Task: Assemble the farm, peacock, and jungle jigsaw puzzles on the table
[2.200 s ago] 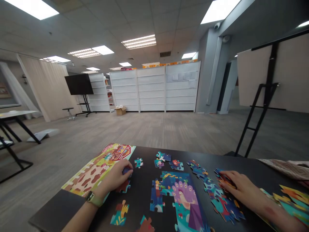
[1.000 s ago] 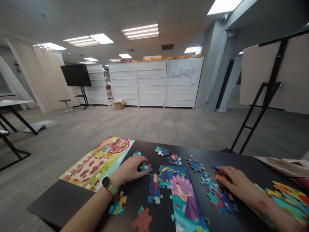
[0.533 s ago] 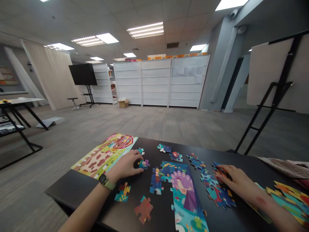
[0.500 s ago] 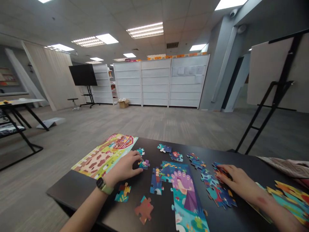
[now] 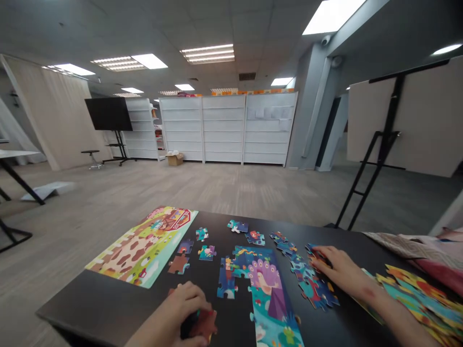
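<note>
My left hand is low over the near table, fingers and thumb curled round a brown puzzle piece; another piece is mostly hidden under the hand. My right hand rests at the right, its bent fingers on a reddish puzzle piece at the edge of a heap of loose blue pieces. Between the hands lies a partly joined peacock puzzle. Loose pieces lie left of it, among them a teal and purple piece and a brown piece.
A farm picture sheet with a cow pattern covers the table's left side. Yellow and teal puzzle pieces are piled beyond my right forearm, near a folded cloth. An easel board stands behind on the right.
My left hand has moved nearer, away from the teal and purple piece, to the brown piece. A dark blue piece and a brown one now show beside the sheet. My right hand stays on its piece.
</note>
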Action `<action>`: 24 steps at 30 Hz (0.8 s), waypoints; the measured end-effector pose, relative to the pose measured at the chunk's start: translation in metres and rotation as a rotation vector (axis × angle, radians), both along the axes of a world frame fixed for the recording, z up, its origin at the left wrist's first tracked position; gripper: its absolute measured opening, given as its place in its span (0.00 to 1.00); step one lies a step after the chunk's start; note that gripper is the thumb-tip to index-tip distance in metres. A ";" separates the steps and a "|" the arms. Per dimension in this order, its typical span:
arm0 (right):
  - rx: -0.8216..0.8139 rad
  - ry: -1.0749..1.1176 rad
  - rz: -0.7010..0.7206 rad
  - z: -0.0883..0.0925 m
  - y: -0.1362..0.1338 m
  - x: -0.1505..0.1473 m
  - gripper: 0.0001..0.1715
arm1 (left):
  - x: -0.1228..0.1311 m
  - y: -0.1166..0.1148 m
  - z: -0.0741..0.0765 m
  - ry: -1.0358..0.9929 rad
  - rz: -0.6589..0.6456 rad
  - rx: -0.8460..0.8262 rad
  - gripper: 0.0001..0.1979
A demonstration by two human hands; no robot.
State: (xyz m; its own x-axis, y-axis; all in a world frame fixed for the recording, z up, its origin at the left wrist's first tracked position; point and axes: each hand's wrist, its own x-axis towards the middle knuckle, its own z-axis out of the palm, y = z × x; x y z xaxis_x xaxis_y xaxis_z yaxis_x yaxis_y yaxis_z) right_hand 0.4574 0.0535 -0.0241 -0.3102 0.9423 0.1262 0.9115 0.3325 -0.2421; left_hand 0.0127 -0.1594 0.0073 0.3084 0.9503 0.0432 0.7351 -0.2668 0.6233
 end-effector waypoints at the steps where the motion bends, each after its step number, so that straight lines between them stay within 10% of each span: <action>1: 0.003 0.001 -0.004 0.002 -0.002 -0.001 0.36 | -0.003 0.002 -0.003 0.002 0.008 0.014 0.19; 9: 0.030 0.007 -0.005 0.005 -0.007 -0.004 0.32 | -0.040 0.013 -0.027 0.014 0.023 0.182 0.13; 17: 0.064 0.071 0.035 -0.021 0.014 0.013 0.34 | -0.091 0.004 -0.024 -0.058 0.377 0.425 0.14; 24: 0.071 0.056 0.054 -0.023 0.018 0.016 0.34 | -0.085 0.012 -0.015 0.020 0.230 0.295 0.22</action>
State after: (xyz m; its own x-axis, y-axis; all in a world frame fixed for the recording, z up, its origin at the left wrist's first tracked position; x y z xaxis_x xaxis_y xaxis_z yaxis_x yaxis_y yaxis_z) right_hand 0.4737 0.0712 -0.0473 -0.3510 0.9124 0.2103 0.8774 0.3989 -0.2664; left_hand -0.0728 -0.1472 -0.0074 0.0917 0.9424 0.3217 0.8079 -0.2593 0.5293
